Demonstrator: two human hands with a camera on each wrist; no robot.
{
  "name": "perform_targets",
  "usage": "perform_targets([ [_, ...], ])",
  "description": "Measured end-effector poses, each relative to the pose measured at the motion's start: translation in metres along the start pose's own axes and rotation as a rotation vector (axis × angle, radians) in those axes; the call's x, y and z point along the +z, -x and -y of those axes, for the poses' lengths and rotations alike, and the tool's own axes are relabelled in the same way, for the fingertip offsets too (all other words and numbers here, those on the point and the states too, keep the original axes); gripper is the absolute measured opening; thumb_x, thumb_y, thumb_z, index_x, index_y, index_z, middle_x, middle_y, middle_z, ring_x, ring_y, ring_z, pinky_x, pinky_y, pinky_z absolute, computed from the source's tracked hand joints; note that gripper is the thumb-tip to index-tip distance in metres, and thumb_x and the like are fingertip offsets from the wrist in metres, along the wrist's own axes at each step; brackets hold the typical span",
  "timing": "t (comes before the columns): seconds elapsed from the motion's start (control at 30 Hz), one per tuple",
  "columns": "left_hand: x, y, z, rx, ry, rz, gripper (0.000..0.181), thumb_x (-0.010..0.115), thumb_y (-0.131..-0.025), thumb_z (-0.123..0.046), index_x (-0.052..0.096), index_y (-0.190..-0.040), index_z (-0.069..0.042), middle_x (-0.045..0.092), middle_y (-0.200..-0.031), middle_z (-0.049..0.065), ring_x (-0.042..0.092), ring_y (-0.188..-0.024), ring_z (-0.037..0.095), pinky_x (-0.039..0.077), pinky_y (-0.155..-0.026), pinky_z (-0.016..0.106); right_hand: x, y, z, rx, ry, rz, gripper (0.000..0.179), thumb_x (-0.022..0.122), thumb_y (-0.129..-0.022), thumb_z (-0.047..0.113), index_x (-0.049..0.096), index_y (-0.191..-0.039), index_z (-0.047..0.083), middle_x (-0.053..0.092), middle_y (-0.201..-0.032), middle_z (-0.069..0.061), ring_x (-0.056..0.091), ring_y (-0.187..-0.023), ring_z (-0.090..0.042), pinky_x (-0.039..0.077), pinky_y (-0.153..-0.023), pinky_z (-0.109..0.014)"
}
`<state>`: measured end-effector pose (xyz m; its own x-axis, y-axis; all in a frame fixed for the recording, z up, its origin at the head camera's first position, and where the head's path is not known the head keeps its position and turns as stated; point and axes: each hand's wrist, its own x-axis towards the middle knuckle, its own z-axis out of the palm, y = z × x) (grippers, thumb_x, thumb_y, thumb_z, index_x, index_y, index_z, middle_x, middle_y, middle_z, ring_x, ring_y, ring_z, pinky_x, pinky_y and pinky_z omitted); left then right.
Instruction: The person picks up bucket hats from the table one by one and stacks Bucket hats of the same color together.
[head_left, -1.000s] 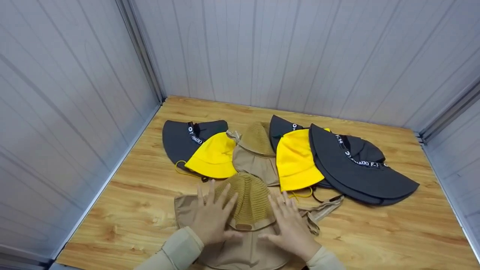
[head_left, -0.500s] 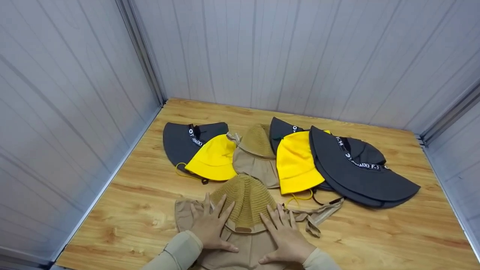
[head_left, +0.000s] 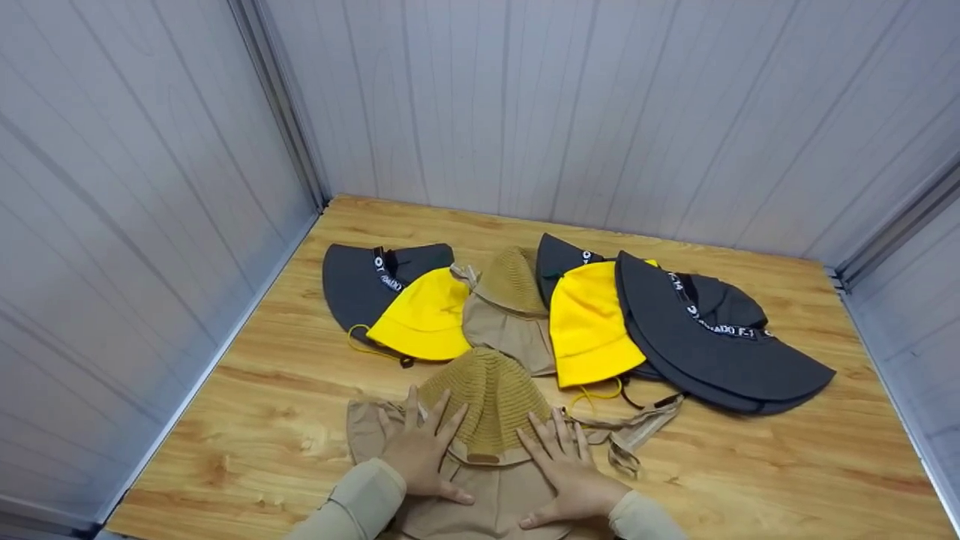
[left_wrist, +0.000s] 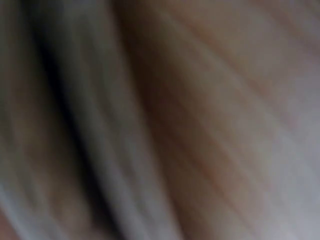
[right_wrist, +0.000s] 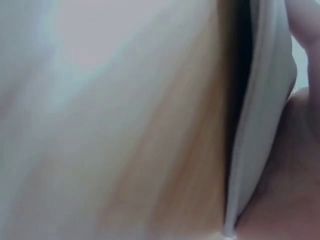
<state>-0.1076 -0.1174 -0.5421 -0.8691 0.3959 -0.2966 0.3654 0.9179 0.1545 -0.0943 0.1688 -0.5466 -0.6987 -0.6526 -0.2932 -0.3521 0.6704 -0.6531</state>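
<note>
A tan sun hat (head_left: 487, 405) with a ribbed crown and a wide cloth brim lies flat at the front of the table in the head view. My left hand (head_left: 416, 454) rests on its left side, fingers spread and straight. On the right side my right hand (head_left: 574, 472) presses down the same way, fingertips at the crown's edge. The hat's tie straps (head_left: 637, 435) trail off to the right. Blur fills the left wrist view. In the right wrist view, part of the right palm (right_wrist: 285, 185) shows beside a pale fabric edge (right_wrist: 255, 130).
Behind lies a row of hats: a dark grey hat (head_left: 349, 289), a yellow bucket hat (head_left: 424, 315), another tan hat (head_left: 514, 322), a second yellow hat (head_left: 592, 322) and stacked dark grey hats (head_left: 720, 367). Pale panel walls (head_left: 480, 112) enclose the wooden table (head_left: 262, 420).
Both hands came down onto the tan hat between one second and half a second ago, the right one shifting slightly lower. Since then they have stayed almost still.
</note>
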Motion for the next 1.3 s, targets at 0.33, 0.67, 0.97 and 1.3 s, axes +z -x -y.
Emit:
perform_targets([
  [0.33,-0.005,-0.003,-0.004,-0.026,0.032,0.065,0.13,0.061,-0.056,-0.093,0.014,-0.16,-0.031,0.004,-0.168,0.011,-0.007,-0.145,0.06,0.001,-0.092,0.091,0.001,-0.001,0.0,0.014,-0.006,0.003,0.12,0.079,-0.075,0.058,0.007,-0.161,0.016,-0.015,-0.166,-0.013,-0.03,-0.145,-0.045,-0.023,-0.111,-0.065],
  [0.67,-0.045,-0.015,-0.013,-0.126,0.207,0.104,0.112,0.063,-0.069,-0.084,0.033,-0.155,-0.019,0.026,-0.161,0.017,0.011,-0.146,0.057,0.009,-0.102,0.085,-0.001,0.001,0.0,-0.024,-0.034,-0.003,0.119,0.08,-0.076,0.054,0.007,-0.16,0.013,-0.016,-0.165,-0.016,-0.03,-0.143,-0.047,-0.023,-0.109,-0.068],
  [0.97,-0.09,-0.077,-0.015,-0.194,0.829,-0.127,0.089,0.067,-0.092,-0.043,0.024,-0.155,0.003,0.03,-0.157,0.027,0.031,-0.145,0.041,0.028,-0.119,0.052,0.002,0.001,-0.005,-0.014,-0.066,0.004,0.117,0.08,-0.076,0.055,0.009,-0.161,0.017,-0.017,-0.166,-0.011,-0.033,-0.144,-0.04,-0.028,-0.109,-0.061],
  [1.3,-0.1,-0.131,-0.018,-0.367,1.09,-0.314,0.081,0.066,-0.093,-0.034,0.027,-0.152,0.005,0.034,-0.155,0.026,0.033,-0.144,0.039,0.03,-0.119,0.048,0.004,0.001,-0.008,-0.041,-0.127,-0.022,0.114,0.081,-0.076,0.051,0.011,-0.161,0.02,-0.018,-0.166,-0.011,-0.037,-0.143,-0.034,-0.033,-0.106,-0.049],
])
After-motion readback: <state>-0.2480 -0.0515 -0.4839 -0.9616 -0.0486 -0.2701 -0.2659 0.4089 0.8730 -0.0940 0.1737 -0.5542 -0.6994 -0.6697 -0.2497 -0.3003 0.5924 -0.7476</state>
